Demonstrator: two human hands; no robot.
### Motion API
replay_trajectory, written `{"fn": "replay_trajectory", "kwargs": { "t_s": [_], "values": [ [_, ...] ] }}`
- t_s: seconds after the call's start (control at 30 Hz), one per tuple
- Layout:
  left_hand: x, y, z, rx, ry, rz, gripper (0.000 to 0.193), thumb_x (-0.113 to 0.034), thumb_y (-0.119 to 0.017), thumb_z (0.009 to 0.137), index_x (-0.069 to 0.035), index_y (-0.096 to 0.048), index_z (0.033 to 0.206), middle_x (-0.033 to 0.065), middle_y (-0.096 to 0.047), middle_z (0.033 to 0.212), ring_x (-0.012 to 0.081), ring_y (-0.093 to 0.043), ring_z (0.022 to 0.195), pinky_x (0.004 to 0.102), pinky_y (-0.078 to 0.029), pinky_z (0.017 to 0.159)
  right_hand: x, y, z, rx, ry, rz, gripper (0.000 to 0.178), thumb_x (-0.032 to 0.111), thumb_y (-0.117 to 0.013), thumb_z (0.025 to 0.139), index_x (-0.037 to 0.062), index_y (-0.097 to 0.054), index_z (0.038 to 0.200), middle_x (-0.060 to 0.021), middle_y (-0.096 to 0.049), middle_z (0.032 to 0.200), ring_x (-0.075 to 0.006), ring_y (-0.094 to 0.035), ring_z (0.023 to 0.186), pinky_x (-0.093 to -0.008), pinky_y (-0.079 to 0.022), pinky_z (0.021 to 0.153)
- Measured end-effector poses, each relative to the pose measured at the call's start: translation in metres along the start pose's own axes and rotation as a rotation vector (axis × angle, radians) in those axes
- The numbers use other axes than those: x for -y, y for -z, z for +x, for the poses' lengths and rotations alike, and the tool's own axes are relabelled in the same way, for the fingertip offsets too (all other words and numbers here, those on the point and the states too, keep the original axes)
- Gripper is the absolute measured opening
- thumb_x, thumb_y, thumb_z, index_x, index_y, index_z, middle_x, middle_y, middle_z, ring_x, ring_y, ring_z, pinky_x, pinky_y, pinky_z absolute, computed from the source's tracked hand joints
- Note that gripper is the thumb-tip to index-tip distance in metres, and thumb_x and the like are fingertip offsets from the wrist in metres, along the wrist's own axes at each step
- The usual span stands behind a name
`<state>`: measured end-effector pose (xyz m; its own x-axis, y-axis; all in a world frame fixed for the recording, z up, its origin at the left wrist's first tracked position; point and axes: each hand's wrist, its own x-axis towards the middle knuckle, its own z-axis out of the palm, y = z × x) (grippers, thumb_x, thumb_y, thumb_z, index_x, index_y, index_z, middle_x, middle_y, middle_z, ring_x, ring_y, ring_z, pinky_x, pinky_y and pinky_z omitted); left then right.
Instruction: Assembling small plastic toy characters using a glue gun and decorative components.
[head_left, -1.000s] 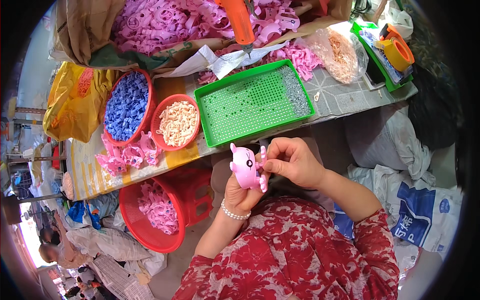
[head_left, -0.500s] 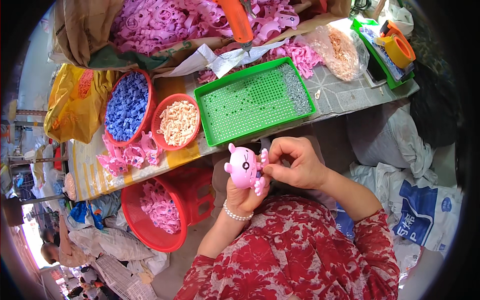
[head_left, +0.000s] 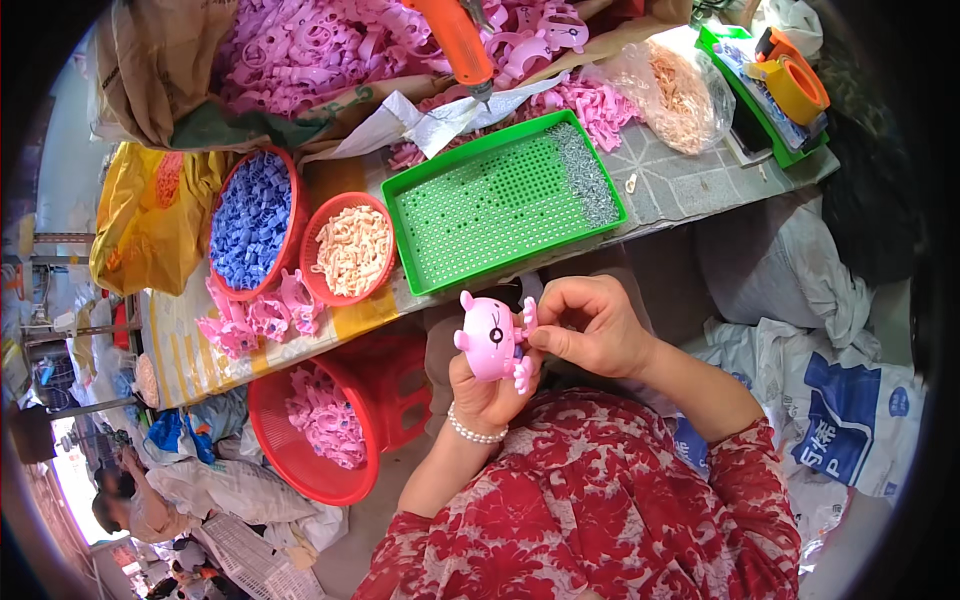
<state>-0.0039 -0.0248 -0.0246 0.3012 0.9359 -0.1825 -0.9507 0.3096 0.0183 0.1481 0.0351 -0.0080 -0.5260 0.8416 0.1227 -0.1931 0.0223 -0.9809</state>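
A pink plastic animal toy with rounded ears, a winking face and small pink limbs is in my left hand, whose fingers wrap it from beneath. My right hand is closed in a pinch, thumb and forefinger tips touching the toy's right side by its limbs. Whatever lies between those fingertips is too small or too hidden to tell. Just beyond both hands, a green tray on the table holds small metal screws at its right end.
Red baskets hold blue parts and cream parts. An orange power screwdriver hangs above the tray, before a big sack of pink parts. Left of my knees, a red basket contains pink pieces. Yellow tape sits far right.
The view has shifted slightly. Both hands keep nearly the same pose around the toy, and nothing has been let go or picked up.
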Motion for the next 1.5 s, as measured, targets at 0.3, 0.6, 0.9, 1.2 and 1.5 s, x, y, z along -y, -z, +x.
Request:
{"fn": "replay_trajectory", "kwargs": {
  "t_s": [0.3, 0.6, 0.9, 1.2, 1.5],
  "values": [
    [-0.003, 0.007, 0.001, 0.058, 0.020, -0.052, 0.031, -0.007, -0.058, 0.073, 0.004, -0.055, 0.103, 0.0153, -0.057, 0.105, 0.0254, -0.054, 0.099, 0.0322, -0.046, 0.083, -0.002, 0.000, -0.003, 0.012, -0.146, 0.248, 0.011, 0.005, -0.067, 0.079, 0.0004, -0.057, 0.078, -0.0006, -0.057, 0.074, -0.0050, -0.053, 0.067, -0.0191, -0.041, 0.057],
    [0.002, 0.012, 0.002, -0.093, -0.046, 0.232, 0.051, -0.043, -0.067, 0.077, -0.003, -0.054, 0.107, 0.0136, -0.060, 0.096, 0.0210, -0.053, 0.063, 0.0233, -0.045, 0.049, -0.007, 0.005, -0.005, -0.006, -0.080, 0.047, 0.011, 0.003, -0.066, 0.077, 0.0007, -0.056, 0.076, 0.0002, -0.055, 0.073, -0.0039, -0.049, 0.064, -0.0193, -0.038, 0.054],
    [0.002, 0.005, 0.003, 0.018, 0.011, 0.069, 0.031, -0.009, -0.058, 0.077, 0.003, -0.049, 0.105, 0.0135, -0.051, 0.100, 0.0249, -0.055, 0.078, 0.0312, -0.051, 0.061, -0.006, 0.003, -0.004, -0.100, 0.191, -0.203, 0.014, 0.004, -0.070, 0.071, 0.0013, -0.056, 0.069, -0.0015, -0.053, 0.063, -0.0047, -0.048, 0.054, -0.0198, -0.038, 0.047],
    [0.002, 0.012, 0.000, 0.020, 0.017, 0.040, 0.028, -0.009, -0.061, 0.079, 0.000, -0.050, 0.103, 0.0133, -0.050, 0.100, 0.0268, -0.056, 0.082, 0.0345, -0.053, 0.062, -0.008, 0.004, -0.006, -0.052, 0.101, -0.034, 0.012, 0.003, -0.069, 0.076, -0.0002, -0.058, 0.072, -0.0038, -0.057, 0.066, -0.0074, -0.052, 0.060, -0.0227, -0.042, 0.053],
    [0.002, 0.014, 0.001, 0.017, 0.032, -0.021, 0.032, -0.008, -0.064, 0.077, 0.000, -0.049, 0.105, 0.0132, -0.050, 0.102, 0.0279, -0.057, 0.086, 0.0371, -0.054, 0.067, -0.016, 0.002, -0.010, -0.014, 0.029, 0.147, 0.010, 0.004, -0.065, 0.082, -0.0007, -0.058, 0.076, -0.0022, -0.060, 0.072, -0.0063, -0.054, 0.065, -0.0212, -0.045, 0.059]
  ]
}}
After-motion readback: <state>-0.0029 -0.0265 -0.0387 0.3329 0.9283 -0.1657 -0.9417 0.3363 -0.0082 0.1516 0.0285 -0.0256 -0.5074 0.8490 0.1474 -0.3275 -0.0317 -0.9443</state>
